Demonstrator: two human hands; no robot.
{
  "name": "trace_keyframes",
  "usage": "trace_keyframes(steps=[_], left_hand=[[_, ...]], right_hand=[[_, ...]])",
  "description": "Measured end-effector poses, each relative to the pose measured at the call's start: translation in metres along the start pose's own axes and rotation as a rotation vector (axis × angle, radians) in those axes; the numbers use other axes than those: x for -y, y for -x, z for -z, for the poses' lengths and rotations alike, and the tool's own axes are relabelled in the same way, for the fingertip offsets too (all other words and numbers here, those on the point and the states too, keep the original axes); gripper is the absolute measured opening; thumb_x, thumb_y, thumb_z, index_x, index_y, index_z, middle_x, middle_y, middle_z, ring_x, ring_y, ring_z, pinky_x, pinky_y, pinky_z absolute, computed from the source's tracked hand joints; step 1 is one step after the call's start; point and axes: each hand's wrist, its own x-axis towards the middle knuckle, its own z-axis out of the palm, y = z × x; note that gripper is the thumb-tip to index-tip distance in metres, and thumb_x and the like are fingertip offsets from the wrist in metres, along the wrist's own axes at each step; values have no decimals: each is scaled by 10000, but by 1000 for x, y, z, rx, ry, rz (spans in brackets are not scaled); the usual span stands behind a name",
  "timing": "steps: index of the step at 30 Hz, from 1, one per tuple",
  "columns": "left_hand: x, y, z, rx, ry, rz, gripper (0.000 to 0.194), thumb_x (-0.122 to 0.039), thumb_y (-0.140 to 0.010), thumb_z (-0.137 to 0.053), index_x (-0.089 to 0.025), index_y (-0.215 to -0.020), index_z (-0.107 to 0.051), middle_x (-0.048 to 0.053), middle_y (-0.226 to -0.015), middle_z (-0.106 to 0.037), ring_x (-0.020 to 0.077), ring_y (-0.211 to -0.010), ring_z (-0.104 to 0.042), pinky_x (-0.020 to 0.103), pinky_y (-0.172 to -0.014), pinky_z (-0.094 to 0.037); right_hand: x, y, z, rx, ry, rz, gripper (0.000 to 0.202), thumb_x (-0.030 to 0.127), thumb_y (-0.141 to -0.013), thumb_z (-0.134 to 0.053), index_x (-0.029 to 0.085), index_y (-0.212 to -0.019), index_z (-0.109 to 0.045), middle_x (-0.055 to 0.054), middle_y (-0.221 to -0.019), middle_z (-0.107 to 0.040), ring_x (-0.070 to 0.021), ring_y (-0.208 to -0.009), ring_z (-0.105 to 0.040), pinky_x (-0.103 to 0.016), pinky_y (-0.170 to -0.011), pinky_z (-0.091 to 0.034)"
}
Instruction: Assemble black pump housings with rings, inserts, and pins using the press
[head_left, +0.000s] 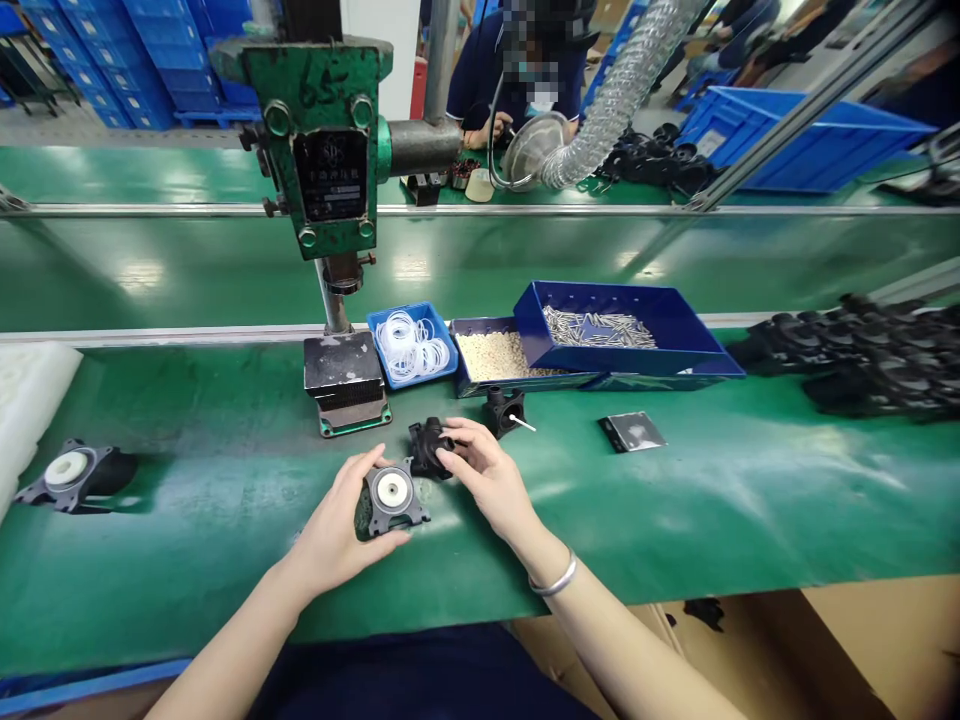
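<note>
My left hand (341, 530) grips a black housing (391, 492) with a white round centre, fingers around its left side. Just to the right, my right hand (487, 475) has its thumb and fingers closed on a smaller black part (429, 448); a silver bracelet circles that wrist. The two parts are close together above the green table. Behind my right hand stands another black part (504, 410) with a white stick in it. A similar housing with a white centre (66, 468) lies at the far left.
Behind my hands are a green press (315, 150), its metal block (345, 375), a blue tray of white rings (412, 345), and bins of pale pellets (495, 356) and metal pins (600, 327). Black parts (885, 355) are piled right. A person (480, 75) sits opposite.
</note>
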Motion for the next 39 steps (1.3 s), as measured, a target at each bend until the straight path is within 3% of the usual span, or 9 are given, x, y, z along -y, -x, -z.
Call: trace_keyframes(steps=[3,6,12,17,23,32,39], left_hand=[[2,2,-3,-19,29,-4,882,-319,-851,-731,-348,-1535,-176,123,-1441,-464,302,-1362,-483,539,-1119,-449],[2,3,-1,-13,18,9,868,-327,-859,-718,-358,-1536,-175,109,-1446,-481,293,-1356,-493,529,-1123,-449],[4,6,-4,-55,0,-20,865,-331,-849,-718,-339,-1539,-196,131,-1481,-420,304,-1378,-462,516,-1108,-474],[9,8,-11,-76,118,-60,911,-287,-856,-721,-324,-1554,-138,159,-1461,-400,310,-1381,-472,553,-1151,-421],[12,8,-12,-87,170,-61,1028,-257,-800,-785,-317,-1565,-101,153,-1426,-477,317,-1352,-512,547,-1146,-432],[12,8,-15,-116,152,-68,1041,-292,-789,-793,-302,-1573,-107,163,-1473,-458,322,-1352,-516,531,-1132,-452],[10,7,-14,-105,171,-90,1041,-233,-782,-791,-306,-1568,-112,147,-1423,-492,307,-1329,-536,509,-1117,-471]], right_hand=[[14,-1,-2,-46,-358,-138,263,427,-843,-755,244,-1006,-661,-68,-1337,-627,-244,-1214,-619,-494,-1122,-442],[29,-4,-4,21,-654,-304,311,484,-874,-708,231,-1050,-666,-66,-1280,-685,-274,-1199,-652,-534,-1160,-406],[39,-12,-15,72,-779,-447,385,501,-832,-746,202,-1071,-697,-75,-1221,-722,-275,-1206,-656,-471,-1210,-366],[40,-12,-25,85,-663,-417,334,499,-851,-731,212,-1020,-708,-68,-1210,-725,-272,-1182,-670,-477,-1175,-411],[50,-4,-31,227,-310,-214,220,412,-838,-769,250,-973,-707,-70,-1339,-648,-273,-1266,-596,-481,-1109,-447],[50,-1,-32,292,-12,-21,195,378,-864,-741,243,-999,-705,-98,-1260,-603,-241,-1176,-617,-408,-1030,-509],[68,17,-31,374,458,359,198,259,-873,-720,280,-1067,-685,-114,-1313,-533,-289,-1209,-567,-500,-1041,-485]])
